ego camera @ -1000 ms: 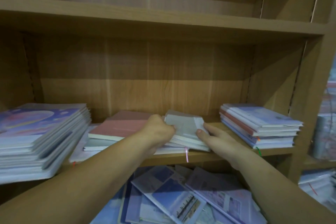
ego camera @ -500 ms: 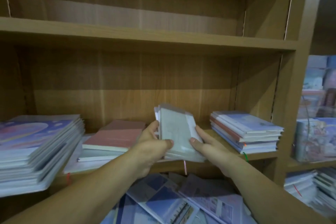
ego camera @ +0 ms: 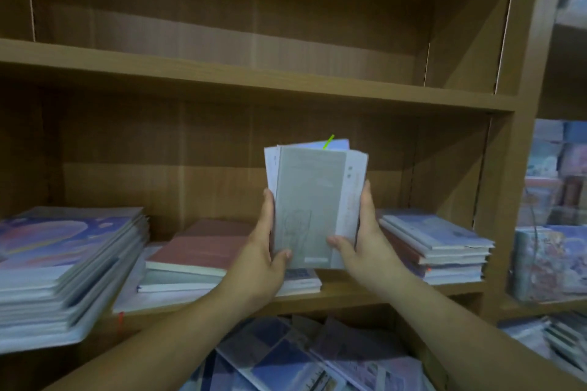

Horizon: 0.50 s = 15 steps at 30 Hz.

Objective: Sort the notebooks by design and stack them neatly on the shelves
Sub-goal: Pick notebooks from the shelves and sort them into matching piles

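Below the middle shelf (ego camera: 349,295), loose notebooks (ego camera: 286,355) lay jumbled, unsorted. Above its front edge, the left hand (ego camera: 263,251) and right hand (ego camera: 362,241) each had a grip curled round one side of an upright, uneven bundle of notebooks (ego camera: 308,200). On the shelf behind sat three stacks (ego camera: 203,247); most sorting seemed left.

Grey-green notebook (ego camera: 306,206), pink notebook (ego camera: 206,247), brown shelves (ego camera: 254,79).

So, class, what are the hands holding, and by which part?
A small bundle of notebooks, held upright: the left hand grips its left edge, the right hand its right edge, low down.
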Motion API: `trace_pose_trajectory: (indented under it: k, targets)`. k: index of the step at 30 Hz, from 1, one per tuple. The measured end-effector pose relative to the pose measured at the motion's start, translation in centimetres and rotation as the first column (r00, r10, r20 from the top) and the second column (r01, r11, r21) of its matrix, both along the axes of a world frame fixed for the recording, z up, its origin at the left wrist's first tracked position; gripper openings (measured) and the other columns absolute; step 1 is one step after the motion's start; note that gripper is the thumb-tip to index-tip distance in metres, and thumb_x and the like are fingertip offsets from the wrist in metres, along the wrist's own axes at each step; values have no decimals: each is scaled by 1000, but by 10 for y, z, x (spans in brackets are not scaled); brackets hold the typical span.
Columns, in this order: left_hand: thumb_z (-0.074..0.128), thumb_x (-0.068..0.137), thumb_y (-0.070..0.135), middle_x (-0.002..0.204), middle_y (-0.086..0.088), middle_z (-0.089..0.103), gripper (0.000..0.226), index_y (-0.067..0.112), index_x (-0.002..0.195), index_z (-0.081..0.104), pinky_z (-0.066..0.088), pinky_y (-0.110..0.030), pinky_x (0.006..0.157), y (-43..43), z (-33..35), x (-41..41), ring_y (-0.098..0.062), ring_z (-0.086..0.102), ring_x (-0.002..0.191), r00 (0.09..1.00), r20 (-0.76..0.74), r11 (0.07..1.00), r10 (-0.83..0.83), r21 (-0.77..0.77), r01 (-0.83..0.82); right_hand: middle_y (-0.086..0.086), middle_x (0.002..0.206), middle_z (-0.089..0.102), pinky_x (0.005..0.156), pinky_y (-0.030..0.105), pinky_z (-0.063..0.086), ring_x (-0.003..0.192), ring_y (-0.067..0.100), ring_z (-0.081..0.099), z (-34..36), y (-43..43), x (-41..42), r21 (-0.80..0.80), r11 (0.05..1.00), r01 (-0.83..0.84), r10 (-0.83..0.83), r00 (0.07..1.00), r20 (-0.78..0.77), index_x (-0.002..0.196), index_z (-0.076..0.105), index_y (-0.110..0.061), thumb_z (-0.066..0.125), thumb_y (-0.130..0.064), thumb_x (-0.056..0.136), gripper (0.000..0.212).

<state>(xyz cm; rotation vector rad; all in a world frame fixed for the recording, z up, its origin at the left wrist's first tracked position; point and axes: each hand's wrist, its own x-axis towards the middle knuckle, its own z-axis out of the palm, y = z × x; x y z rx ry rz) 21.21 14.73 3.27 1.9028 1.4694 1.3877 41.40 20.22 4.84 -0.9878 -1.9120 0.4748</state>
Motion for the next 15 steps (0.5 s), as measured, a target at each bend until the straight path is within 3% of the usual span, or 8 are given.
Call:
trace_pose_trajectory:
  k: [3,8,11,15]
  targets:
    - [57,102,25,153,18,41,101,63,145,-26,45,-38,112,4,-18,2,-10,49,133,993,-92,996,77,-27,-79,-20,151,33,113,43,44,136,1,39,-23,3,-1,-13,1000,26,-26,1000,-14,151,-21,-53,67,-16,94,111]
    - [53,103,25,156,10,42,96,47,152,-26,41,-30,112,11,-24,-3,-13,49,134,971,-223,992,84,-71,-102,-24,151,29,114,34,40,137,-4,35,-49,5,-3,-37,997,63,-64,997,-32,151,-8,-55,62,-18,97,95]
    - [50,103,24,145,0,54,97,44,150,-32,48,-35,106,13,-30,0,-20,59,121,942,-320,987,105,-87,-139,-28,148,28,114,29,34,134,-5,33,-60,7,-2,-97,993,61,-60,998,12,150,-9,-56,60,-16,97,96]
    - [52,102,16,150,16,42,92,45,157,-17,35,-19,109,18,-23,-2,-9,47,135,976,-218,987,25,-150,-59,-28,144,39,114,34,37,135,-4,38,-54,11,2,-145,989,35,-39,999,-26,151,6,-56,62,-10,95,92]
